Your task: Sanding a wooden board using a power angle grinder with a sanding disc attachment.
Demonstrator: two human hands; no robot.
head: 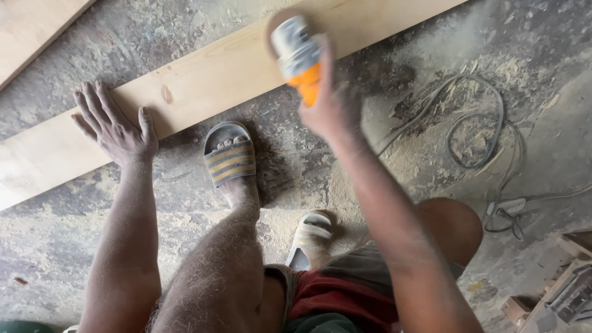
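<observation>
A long pale wooden plank [203,80] lies slantwise on the dusty floor. My left hand [114,126] presses flat on the plank's near edge, fingers spread. My right hand [333,102] grips the orange body of a handheld sander [297,52], whose grey head and round disc rest on the plank's surface. My left foot in a striped sandal [229,154] stands right against the plank's near edge between the two hands.
A grey power cable [481,123] coils on the sawdust-covered floor at the right. Another board [31,24] lies at the top left. Wooden offcuts and a tool [564,290] sit at the bottom right. My other sandalled foot [311,237] is beneath me.
</observation>
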